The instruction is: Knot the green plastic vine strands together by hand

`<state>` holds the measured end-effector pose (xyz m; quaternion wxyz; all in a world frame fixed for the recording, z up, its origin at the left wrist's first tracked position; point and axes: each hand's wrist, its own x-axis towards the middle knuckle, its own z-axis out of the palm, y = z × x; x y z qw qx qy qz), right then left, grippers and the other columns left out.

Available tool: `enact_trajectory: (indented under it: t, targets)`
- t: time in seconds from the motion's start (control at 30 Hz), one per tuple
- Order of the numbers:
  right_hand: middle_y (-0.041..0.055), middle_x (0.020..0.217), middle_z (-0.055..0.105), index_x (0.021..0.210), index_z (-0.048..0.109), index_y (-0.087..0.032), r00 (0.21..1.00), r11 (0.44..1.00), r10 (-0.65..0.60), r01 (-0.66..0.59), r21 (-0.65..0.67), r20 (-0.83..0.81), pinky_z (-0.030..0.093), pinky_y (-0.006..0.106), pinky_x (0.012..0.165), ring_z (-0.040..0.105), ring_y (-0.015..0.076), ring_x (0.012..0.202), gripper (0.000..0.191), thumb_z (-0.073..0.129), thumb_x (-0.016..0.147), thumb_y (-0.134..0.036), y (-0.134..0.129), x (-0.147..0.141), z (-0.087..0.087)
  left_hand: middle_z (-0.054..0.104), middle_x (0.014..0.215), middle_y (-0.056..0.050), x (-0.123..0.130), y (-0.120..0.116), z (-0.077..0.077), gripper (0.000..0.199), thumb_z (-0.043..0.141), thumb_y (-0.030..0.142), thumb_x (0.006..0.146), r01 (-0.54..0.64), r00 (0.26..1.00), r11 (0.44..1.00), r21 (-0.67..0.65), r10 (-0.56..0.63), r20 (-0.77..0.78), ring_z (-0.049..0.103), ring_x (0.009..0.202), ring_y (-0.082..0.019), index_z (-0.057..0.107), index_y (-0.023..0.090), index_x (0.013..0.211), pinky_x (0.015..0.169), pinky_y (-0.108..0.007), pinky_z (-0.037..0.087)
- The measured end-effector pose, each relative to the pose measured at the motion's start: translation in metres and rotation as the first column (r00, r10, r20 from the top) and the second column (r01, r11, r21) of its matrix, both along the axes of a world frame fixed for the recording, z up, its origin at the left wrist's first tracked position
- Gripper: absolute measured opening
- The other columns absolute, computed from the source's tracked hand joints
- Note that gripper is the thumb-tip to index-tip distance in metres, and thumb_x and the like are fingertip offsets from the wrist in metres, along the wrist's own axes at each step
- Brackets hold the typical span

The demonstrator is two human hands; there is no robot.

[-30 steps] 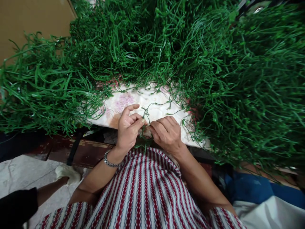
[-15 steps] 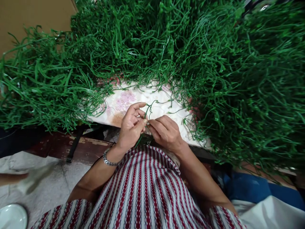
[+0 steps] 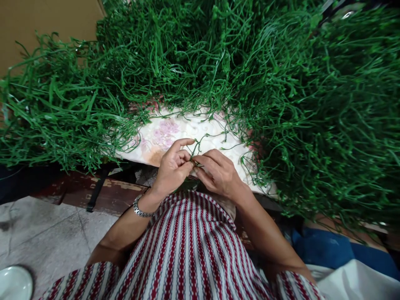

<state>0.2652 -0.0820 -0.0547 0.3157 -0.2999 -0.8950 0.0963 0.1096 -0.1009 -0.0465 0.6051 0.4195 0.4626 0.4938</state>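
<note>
Between my two hands is a thin green plastic-looking stem point(image 3: 196, 146) with small branching tips pointing up and away from me. My left hand point(image 3: 175, 164) pinches it between thumb and fingers, the index finger arched above. From the other side, my right hand point(image 3: 217, 171) closes thumb and fingertips on the same stem, almost touching the left fingertips. The exact grip is partly hidden behind the fingers. Under and beyond the hands lies a white cloth point(image 3: 190, 125) with pink flower print. A few loose green stems point(image 3: 233, 146) lie on it to the right.
Large heaps of similar green stems point(image 3: 175, 54) surround the cloth at the back, left and right. A worn dark-red wooden edge point(image 3: 115, 192) runs below. A white dish point(image 3: 15, 283) sits on the floor at lower left, and blue fabric point(image 3: 325, 246) lies at lower right.
My fingers have shifted slightly on the stem; its lower end no longer shows below my left hand. At far left, a blurred limb over the floor has gone out of view.
</note>
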Motion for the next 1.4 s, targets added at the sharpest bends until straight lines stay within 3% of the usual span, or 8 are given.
enact_trajectory:
  t: [0.13, 0.37, 0.57, 0.83, 1.0, 1.1, 1.23, 1.4]
  targets:
    - [0.0092, 0.084, 0.058, 0.102, 0.053, -0.013, 1.0, 0.996, -0.02, 0.019, -0.092, -0.015, 0.046, 0.031, 0.069, 0.052, 0.017, 0.075, 0.018, 0.048, 0.086, -0.019, -0.001, -0.002, -0.001, 0.044, 0.06, 0.008, 0.002, -0.003, 0.0, 0.04, 0.055, 0.005, 0.07, -0.058, 0.995, 0.995, 0.087, 0.064, -0.072, 0.04, 0.042, -0.002, 0.051, 0.02, 0.107, 0.039, -0.012, 0.033]
    - [0.0072, 0.076, 0.055, 0.088, 0.053, -0.015, 0.998, 0.998, -0.038, 0.04, -0.052, 0.044, 0.043, 0.029, 0.065, 0.049, 0.0171, 0.071, 0.009, 0.046, 0.086, -0.02, 0.0, 0.001, -0.007, 0.048, 0.067, 0.004, 0.0, -0.004, -0.009, 0.035, 0.053, 0.007, 0.073, -0.023, 0.951, 0.965, 0.261, 0.102, -0.293, 0.044, 0.051, -0.004, 0.059, 0.019, 0.105, 0.047, -0.014, 0.038]
    - [0.0069, 0.073, 0.055, 0.082, 0.053, -0.015, 0.992, 0.995, -0.089, 0.092, -0.038, 0.088, 0.043, 0.029, 0.066, 0.049, 0.0172, 0.07, 0.01, 0.043, 0.086, -0.017, 0.002, 0.0, -0.012, 0.049, 0.064, 0.004, -0.003, 0.006, -0.022, 0.028, 0.054, 0.007, 0.07, -0.029, 0.952, 0.965, 0.261, 0.106, -0.287, 0.041, 0.053, -0.005, 0.065, 0.018, 0.093, 0.049, -0.015, 0.034]
    - [0.0067, 0.073, 0.056, 0.081, 0.053, -0.014, 0.987, 1.0, -0.021, 0.02, 0.009, 0.16, 0.043, 0.03, 0.067, 0.05, 0.0165, 0.07, 0.016, 0.04, 0.089, -0.018, 0.001, 0.007, -0.006, 0.045, 0.064, 0.004, -0.011, 0.011, -0.004, 0.046, 0.049, 0.005, 0.071, 0.337, 0.898, 0.935, 0.105, -0.286, -0.335, 0.04, 0.058, -0.007, 0.058, 0.019, 0.114, 0.055, -0.018, 0.034]
    - [0.0052, 0.072, 0.056, 0.077, 0.054, -0.015, 0.993, 0.99, 0.06, -0.046, -0.133, 0.103, 0.043, 0.028, 0.067, 0.049, 0.0144, 0.067, 0.022, 0.042, 0.091, -0.026, -0.001, 0.01, 0.006, 0.044, 0.055, 0.004, -0.007, 0.007, -0.003, 0.038, 0.056, 0.01, 0.071, 0.346, 0.938, 0.938, 0.034, -0.346, 0.008, 0.037, 0.047, -0.006, 0.063, 0.018, 0.107, 0.046, -0.017, 0.031]
    - [0.0019, 0.065, 0.053, 0.073, 0.055, -0.014, 0.98, 0.926, 0.134, -0.176, -0.334, -0.147, 0.041, 0.024, 0.063, 0.048, 0.0116, 0.063, 0.025, 0.045, 0.09, -0.029, -0.004, 0.009, 0.007, 0.043, 0.052, 0.005, -0.002, 0.0, -0.007, 0.032, 0.067, 0.016, 0.067, 0.309, 0.912, 0.951, -0.029, -0.288, 0.293, 0.031, 0.041, -0.003, 0.065, 0.018, 0.098, 0.039, -0.014, 0.025]
    - [-0.0008, 0.062, 0.05, 0.068, 0.055, -0.013, 0.856, 0.719, 0.08, -0.404, -0.566, -0.51, 0.036, 0.02, 0.052, 0.044, 0.0076, 0.055, 0.027, 0.053, 0.085, -0.034, -0.009, 0.01, 0.001, 0.036, 0.052, 0.007, 0.007, -0.01, -0.008, 0.03, 0.072, 0.017, 0.062, 0.277, 0.839, 0.955, -0.112, -0.183, 0.513, 0.023, 0.039, -0.001, 0.068, 0.022, 0.091, 0.036, -0.012, 0.021]
    - [-0.0005, 0.061, 0.051, 0.066, 0.056, -0.012, 0.75, 0.502, 0.005, -0.574, -0.648, -0.661, 0.037, 0.02, 0.05, 0.046, 0.0077, 0.053, 0.029, 0.063, 0.076, -0.038, -0.015, 0.013, -0.002, 0.036, 0.052, 0.007, 0.019, -0.022, 0.008, 0.027, 0.075, 0.018, 0.06, 0.316, 0.751, 0.94, -0.128, -0.165, 0.64, 0.023, 0.038, 0.0, 0.069, 0.025, 0.085, 0.034, -0.012, 0.019]
